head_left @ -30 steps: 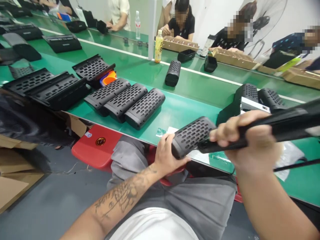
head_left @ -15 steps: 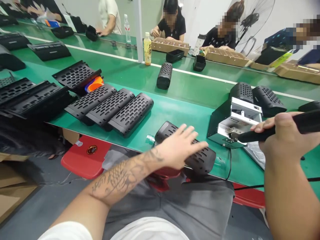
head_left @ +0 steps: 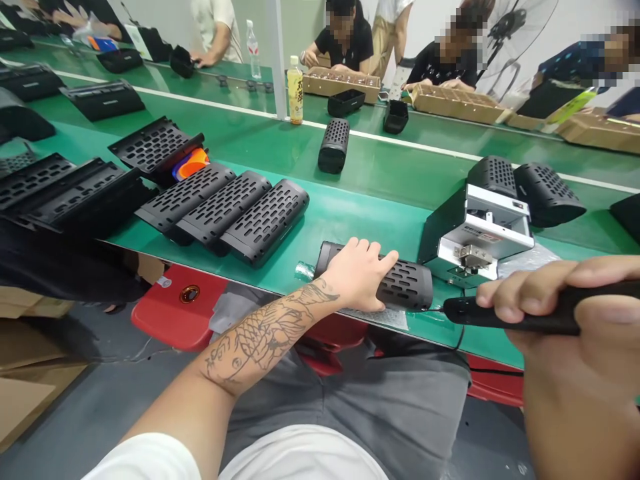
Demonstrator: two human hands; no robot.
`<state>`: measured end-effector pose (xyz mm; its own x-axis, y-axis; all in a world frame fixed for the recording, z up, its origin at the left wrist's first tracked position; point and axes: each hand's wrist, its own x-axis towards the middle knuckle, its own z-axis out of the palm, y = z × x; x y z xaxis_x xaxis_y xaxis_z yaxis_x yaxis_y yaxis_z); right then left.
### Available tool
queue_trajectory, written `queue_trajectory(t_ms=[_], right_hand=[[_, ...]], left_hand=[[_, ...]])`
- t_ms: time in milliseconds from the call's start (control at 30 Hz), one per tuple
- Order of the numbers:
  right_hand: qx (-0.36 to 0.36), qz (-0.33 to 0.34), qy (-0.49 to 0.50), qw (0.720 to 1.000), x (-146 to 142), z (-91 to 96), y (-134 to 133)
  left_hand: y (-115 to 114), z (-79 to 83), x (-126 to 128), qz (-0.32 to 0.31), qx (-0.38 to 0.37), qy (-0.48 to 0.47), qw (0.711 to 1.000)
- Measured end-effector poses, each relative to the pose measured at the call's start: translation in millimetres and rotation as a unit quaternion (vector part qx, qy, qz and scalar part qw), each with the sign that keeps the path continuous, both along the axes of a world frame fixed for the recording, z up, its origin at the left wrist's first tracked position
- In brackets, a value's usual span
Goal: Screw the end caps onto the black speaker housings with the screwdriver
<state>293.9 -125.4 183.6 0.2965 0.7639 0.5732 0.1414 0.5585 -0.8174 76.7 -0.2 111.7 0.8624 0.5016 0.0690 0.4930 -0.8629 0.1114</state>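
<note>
My left hand [head_left: 356, 275] is closed over a black slotted housing [head_left: 407, 285], which lies on its side at the near edge of the green table. Its fingers reach over the far side and hide the middle of the housing. In my right hand [head_left: 560, 303] is a black electric screwdriver [head_left: 470, 313], pointing left. The thin bit meets the lower right corner of the housing; whether a screw sits on it is too small to tell. Behind the screwdriver stands a black and silver screw feeder [head_left: 475, 233].
Several slotted housings [head_left: 267, 223] lie in a row to the left, beside open shells [head_left: 83, 200] and an orange-blue object [head_left: 191, 163]. One housing [head_left: 334, 145] stands farther back. Across the table, people work at cardboard trays [head_left: 340, 83]. A yellow-labelled bottle [head_left: 295, 93] stands by a post.
My right hand has brought the screwdriver from the screw feeder down and left to the housing's end. My left hand has closed on the housing, which now lies turned and more level.
</note>
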Motion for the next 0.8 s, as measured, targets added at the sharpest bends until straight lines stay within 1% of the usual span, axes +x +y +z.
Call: queue_trajectory(t_ms=[33,100,167,267,533,700,800], right_hand=[[0.01,0.016,-0.004,1.0,-8.0,0.5,4.3],[0.018,0.025,-0.003,1.0,-16.3,-1.1,12.7],[0.01,0.03,-0.006,0.999,-17.2,-4.6,18.7],[-0.014,0.059,-0.019,0.998,-15.9,-8.0,22.4],[-0.052,0.133,-0.041,0.989,-22.5,-2.5,26.8],[-0.072,0.145,-0.033,0.986,-16.5,-4.9,28.2],[-0.073,0.144,-0.035,0.986,-18.7,-5.3,27.1]], left_hand=[[-0.1,0.2,-0.3,0.0,0.002,-0.003,1.0],[-0.6,0.1,-0.6,0.0,0.005,-0.008,1.0],[-1.2,-0.1,-0.7,0.0,0.003,-0.01,1.0],[-1.9,-0.5,-0.8,-0.001,-0.001,-0.012,1.0],[-1.2,-2.2,1.3,0.004,-0.008,-0.014,1.0],[-0.9,-1.9,2.5,0.01,-0.013,-0.009,1.0],[-1.8,-1.3,2.6,0.012,-0.015,-0.006,1.0]])
